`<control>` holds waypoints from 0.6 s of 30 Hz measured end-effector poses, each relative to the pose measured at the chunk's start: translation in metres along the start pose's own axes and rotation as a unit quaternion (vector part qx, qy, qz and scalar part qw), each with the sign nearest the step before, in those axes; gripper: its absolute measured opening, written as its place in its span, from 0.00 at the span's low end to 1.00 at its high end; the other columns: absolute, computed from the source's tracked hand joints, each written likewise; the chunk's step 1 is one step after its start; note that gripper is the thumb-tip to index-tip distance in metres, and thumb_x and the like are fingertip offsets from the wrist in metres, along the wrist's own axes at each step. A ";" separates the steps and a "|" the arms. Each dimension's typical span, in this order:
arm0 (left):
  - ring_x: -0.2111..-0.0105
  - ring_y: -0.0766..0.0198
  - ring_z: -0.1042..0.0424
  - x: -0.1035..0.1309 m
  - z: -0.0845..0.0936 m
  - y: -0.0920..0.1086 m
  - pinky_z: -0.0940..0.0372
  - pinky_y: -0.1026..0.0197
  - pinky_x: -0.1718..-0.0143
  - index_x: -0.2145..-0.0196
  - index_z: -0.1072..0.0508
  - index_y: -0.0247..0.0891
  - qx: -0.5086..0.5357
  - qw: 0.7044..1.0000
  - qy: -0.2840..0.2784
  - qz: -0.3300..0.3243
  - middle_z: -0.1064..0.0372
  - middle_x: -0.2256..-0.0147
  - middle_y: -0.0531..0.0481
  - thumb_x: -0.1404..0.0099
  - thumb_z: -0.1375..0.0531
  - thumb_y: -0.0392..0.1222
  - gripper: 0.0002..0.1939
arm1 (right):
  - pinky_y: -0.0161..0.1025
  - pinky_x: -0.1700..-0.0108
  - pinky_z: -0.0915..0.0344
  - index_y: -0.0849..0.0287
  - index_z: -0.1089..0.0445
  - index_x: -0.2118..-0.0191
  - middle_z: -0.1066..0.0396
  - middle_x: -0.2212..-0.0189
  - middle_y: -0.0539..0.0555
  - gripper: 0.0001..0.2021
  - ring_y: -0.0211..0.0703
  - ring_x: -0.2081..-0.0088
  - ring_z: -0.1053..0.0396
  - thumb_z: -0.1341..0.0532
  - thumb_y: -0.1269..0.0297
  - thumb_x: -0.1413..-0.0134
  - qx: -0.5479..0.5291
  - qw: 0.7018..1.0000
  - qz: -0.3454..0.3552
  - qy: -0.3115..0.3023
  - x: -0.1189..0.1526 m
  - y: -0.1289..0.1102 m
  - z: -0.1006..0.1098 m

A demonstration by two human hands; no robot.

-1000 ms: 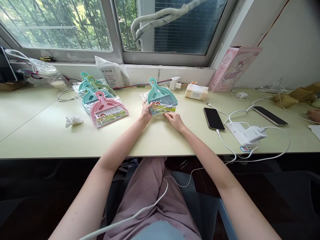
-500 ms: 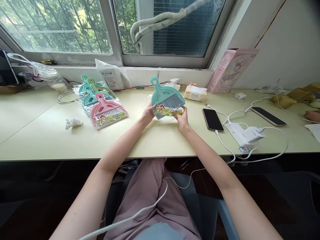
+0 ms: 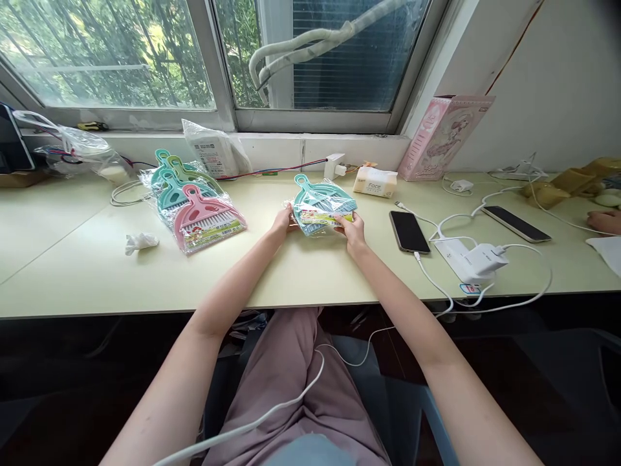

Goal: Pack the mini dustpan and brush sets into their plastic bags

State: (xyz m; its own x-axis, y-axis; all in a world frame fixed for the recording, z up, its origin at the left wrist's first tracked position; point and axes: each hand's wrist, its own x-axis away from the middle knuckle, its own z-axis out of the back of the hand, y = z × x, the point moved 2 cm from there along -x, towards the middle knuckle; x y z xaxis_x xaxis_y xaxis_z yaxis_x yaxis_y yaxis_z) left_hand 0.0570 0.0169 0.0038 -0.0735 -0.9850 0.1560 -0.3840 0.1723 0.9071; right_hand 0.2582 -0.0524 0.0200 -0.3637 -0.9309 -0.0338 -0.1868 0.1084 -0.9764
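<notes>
Between my two hands is a teal dustpan and brush set (image 3: 323, 197) in a clear wrapper with a bright printed label. My left hand (image 3: 283, 221) grips its left edge, with the fingers partly hidden behind the wrapper. At the lower right corner, my right hand (image 3: 353, 231) pinches the wrapper, thumb over the label. The set's handle points away from me, toward the window. To the left lie several more wrapped sets: a pink dustpan set (image 3: 206, 219) on top, with teal and green ones (image 3: 174, 178) behind it.
A crumpled tissue (image 3: 141, 243) lies at left. Rightward are a tissue pack (image 3: 375, 181), a black phone (image 3: 409, 232), a white power strip (image 3: 458, 259) with cables, a second phone (image 3: 517, 223) and a pink box (image 3: 444, 139). Another person's hand (image 3: 605, 221) rests at the far right edge.
The teal set has tipped back and lower in my hands, so it now lies flatter and its handle sits nearer the table. A person's hand shows more at the far right.
</notes>
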 end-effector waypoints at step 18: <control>0.60 0.62 0.22 0.001 0.054 0.050 0.28 0.65 0.60 0.40 0.38 0.33 0.183 0.963 0.191 -0.045 0.23 0.58 0.38 0.25 0.56 0.54 0.27 | 0.37 0.60 0.23 0.61 0.30 0.70 0.24 0.69 0.51 0.04 0.38 0.66 0.24 0.34 0.72 0.54 -0.100 0.995 -0.017 0.004 0.000 -0.010 0.001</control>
State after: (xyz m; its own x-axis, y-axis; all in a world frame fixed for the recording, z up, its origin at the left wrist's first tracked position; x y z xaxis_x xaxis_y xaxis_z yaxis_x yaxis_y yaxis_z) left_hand -0.0117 0.0247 0.0279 0.2927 -0.9144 0.2797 -0.6770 0.0084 0.7359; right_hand 0.2610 -0.0537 0.0300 -0.3616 -0.9323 0.0013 -0.3758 0.1445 -0.9154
